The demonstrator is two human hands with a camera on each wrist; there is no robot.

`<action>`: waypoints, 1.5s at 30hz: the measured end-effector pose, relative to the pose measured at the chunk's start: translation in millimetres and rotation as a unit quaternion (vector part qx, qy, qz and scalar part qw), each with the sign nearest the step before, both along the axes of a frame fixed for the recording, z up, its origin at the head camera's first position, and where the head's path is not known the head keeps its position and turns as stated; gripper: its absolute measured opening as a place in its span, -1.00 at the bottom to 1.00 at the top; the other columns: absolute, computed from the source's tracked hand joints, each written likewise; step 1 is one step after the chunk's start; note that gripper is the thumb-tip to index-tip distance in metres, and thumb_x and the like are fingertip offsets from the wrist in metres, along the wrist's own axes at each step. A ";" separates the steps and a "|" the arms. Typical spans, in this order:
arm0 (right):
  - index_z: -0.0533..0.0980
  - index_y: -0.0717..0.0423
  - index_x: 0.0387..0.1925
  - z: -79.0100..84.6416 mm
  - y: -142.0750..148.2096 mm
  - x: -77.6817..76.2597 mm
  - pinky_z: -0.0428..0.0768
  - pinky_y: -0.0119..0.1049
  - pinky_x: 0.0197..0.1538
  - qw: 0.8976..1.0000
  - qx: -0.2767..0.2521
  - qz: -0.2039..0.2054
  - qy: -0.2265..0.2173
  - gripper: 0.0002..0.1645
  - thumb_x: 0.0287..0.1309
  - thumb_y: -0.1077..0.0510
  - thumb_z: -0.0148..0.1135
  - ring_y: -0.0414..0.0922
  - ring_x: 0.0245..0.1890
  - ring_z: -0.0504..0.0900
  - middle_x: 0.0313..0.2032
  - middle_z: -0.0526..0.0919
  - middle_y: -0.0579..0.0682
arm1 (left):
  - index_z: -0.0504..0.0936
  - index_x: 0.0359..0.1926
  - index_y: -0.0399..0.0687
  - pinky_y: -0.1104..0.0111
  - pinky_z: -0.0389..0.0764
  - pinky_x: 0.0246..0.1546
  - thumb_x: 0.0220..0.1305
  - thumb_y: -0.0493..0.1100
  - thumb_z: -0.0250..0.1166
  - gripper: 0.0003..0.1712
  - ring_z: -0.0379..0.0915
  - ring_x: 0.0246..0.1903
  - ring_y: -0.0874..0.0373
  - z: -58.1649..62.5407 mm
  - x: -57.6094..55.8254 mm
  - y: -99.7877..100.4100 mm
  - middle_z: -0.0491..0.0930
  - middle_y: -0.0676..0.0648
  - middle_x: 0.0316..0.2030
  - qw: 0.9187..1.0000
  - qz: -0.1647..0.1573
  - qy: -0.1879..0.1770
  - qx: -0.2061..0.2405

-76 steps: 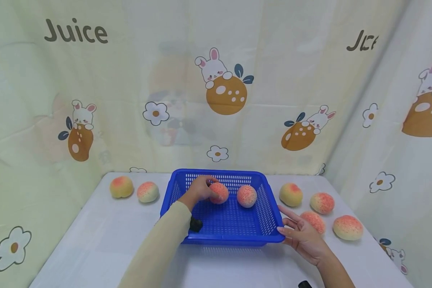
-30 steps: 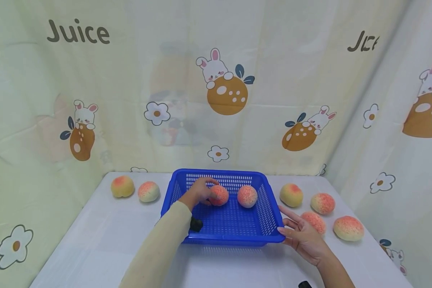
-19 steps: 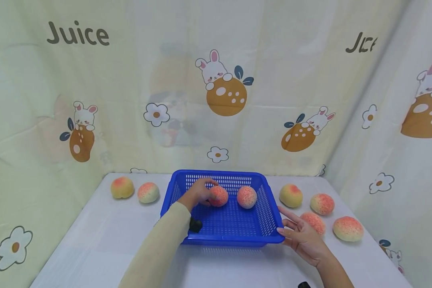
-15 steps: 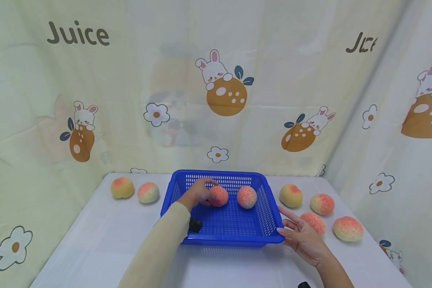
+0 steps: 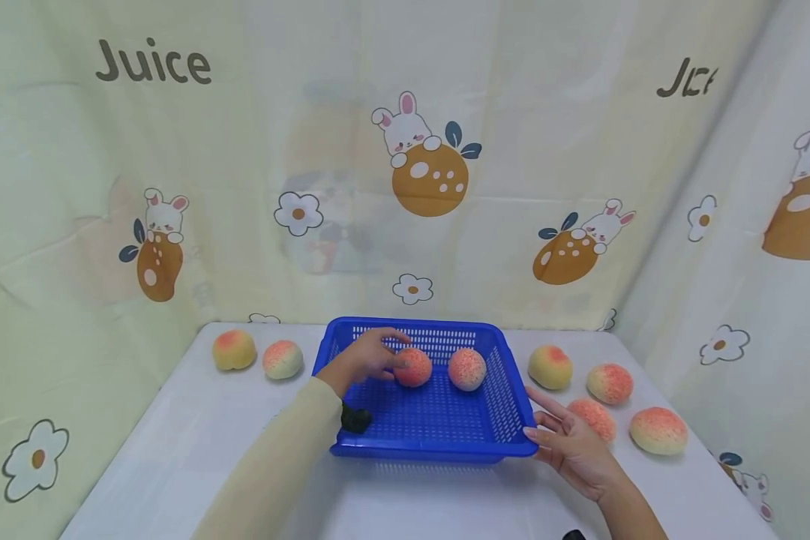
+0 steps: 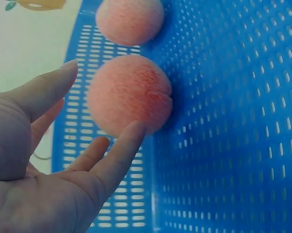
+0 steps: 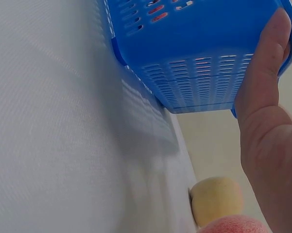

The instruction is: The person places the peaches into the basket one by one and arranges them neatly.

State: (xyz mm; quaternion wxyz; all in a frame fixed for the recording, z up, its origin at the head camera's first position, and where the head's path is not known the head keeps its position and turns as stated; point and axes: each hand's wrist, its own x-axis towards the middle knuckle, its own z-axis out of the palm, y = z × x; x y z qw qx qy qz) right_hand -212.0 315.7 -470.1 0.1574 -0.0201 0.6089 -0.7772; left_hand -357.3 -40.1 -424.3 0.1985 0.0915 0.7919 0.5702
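Note:
Inside a blue plastic basket (image 5: 432, 449) two pinkish peaches sit side by side near the back wall. My left hand (image 5: 370, 355) reaches in beside the left peach (image 5: 415, 367). In the left wrist view its fingers are spread, and one fingertip overlaps the edge of that peach (image 6: 128, 94); whether it touches is unclear. The right peach (image 5: 467, 370) lies apart from the hand. At the basket's front right corner, my right hand (image 5: 577, 450) holds the rim, thumb on the near side. The right wrist view shows this hand (image 7: 267, 92) against the basket's outer wall (image 7: 194, 39).
Left of the basket lie a yellow peach (image 5: 234, 349) and a paler peach (image 5: 283, 359). Several more peaches, including a yellow one (image 5: 550, 367) and a large one (image 5: 658, 430), lie right of it. A printed curtain (image 5: 351, 150) hangs behind the white table (image 5: 196, 450).
The left peach has been lowered slightly in the basket and let go. My left hand has loosened and drawn back a little to the left. My right hand stays at the basket corner.

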 end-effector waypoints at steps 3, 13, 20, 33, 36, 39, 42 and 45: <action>0.05 -0.11 0.61 -0.2 0.4 0.7 0.71 -0.18 0.11 1.000 0.001 0.001 0.002 -0.12 0.42 0.33 0.17 -0.19 -0.10 0.73 -0.14 0.64 -0.14 | 0.55 0.32 -0.06 -0.04 0.69 0.08 0.29 -0.35 0.39 -0.42 0.63 0.00 -0.11 8.3 5.0 -2.3 0.56 -0.27 0.06 1.000 -0.007 0.005 0.011; 0.07 -0.13 0.60 1.0 2.2 3.6 0.71 -0.19 0.11 1.000 -0.005 -0.002 0.000 -0.14 0.43 0.33 0.15 -0.20 -0.10 0.73 -0.14 0.65 -0.16 | 0.52 0.35 -0.04 0.01 0.70 0.07 0.34 -0.26 0.38 -0.44 0.54 0.22 -0.26 24.1 17.6 -12.4 0.45 -0.34 0.26 0.999 -0.013 0.015 0.033; 0.08 -0.13 0.60 0.8 1.9 3.0 0.71 -0.19 0.10 1.000 -0.006 -0.001 -0.001 -0.14 0.43 0.34 0.15 -0.21 -0.10 0.73 -0.14 0.66 -0.16 | 0.55 0.32 0.03 0.00 0.68 0.09 0.32 -0.16 0.42 -0.45 0.59 0.18 -0.22 29.0 26.8 -29.1 0.51 -0.27 0.24 0.999 0.000 0.039 0.036; 0.07 -0.12 0.60 -0.2 0.9 0.4 0.72 -0.20 0.08 1.000 -0.005 0.006 0.011 -0.14 0.43 0.34 0.14 -0.20 -0.11 0.73 -0.13 0.66 -0.14 | 0.50 0.37 -0.01 0.08 0.68 0.12 0.33 -0.16 0.41 -0.40 0.59 0.20 -0.17 35.6 49.0 -53.9 0.48 -0.30 0.32 0.993 0.044 0.085 0.075; 0.12 -0.15 0.59 -1.2 0.6 0.1 0.72 -0.20 0.08 1.000 -0.008 0.007 0.011 -0.17 0.43 0.35 0.14 -0.20 -0.10 0.73 -0.13 0.66 -0.15 | 0.49 0.38 0.06 0.09 0.68 0.12 0.35 -0.13 0.40 -0.40 0.58 0.22 -0.15 33.6 55.9 -59.2 0.47 -0.29 0.34 0.990 0.062 0.099 0.078; 0.13 -0.15 0.58 -1.9 0.7 0.1 0.72 -0.20 0.08 1.000 -0.009 0.004 0.010 -0.17 0.43 0.35 0.14 -0.20 -0.10 0.72 -0.14 0.66 -0.15 | 0.48 0.38 0.14 0.10 0.67 0.13 0.37 -0.12 0.38 -0.41 0.56 0.24 -0.14 31.5 63.1 -63.7 0.48 -0.24 0.32 0.986 0.084 0.117 0.084; 0.11 -0.14 0.59 -1.8 0.4 -0.2 0.72 -0.20 0.09 1.000 -0.007 0.000 0.007 -0.16 0.42 0.35 0.15 -0.19 -0.10 0.72 -0.13 0.66 -0.15 | 0.46 0.40 0.16 0.11 0.67 0.15 0.39 -0.12 0.36 -0.40 0.54 0.27 -0.14 27.6 69.0 -68.5 0.49 -0.21 0.30 0.981 0.106 0.138 0.091; 0.08 -0.12 0.60 -1.0 -0.5 -0.2 0.72 -0.19 0.09 1.000 -0.003 -0.004 0.003 -0.13 0.42 0.34 0.17 -0.19 -0.09 0.73 -0.13 0.66 -0.14 | 0.46 0.40 0.12 0.08 0.64 0.18 0.38 -0.14 0.37 -0.40 0.52 0.29 -0.16 22.5 73.9 -72.7 0.50 -0.19 0.29 0.976 0.120 0.155 0.097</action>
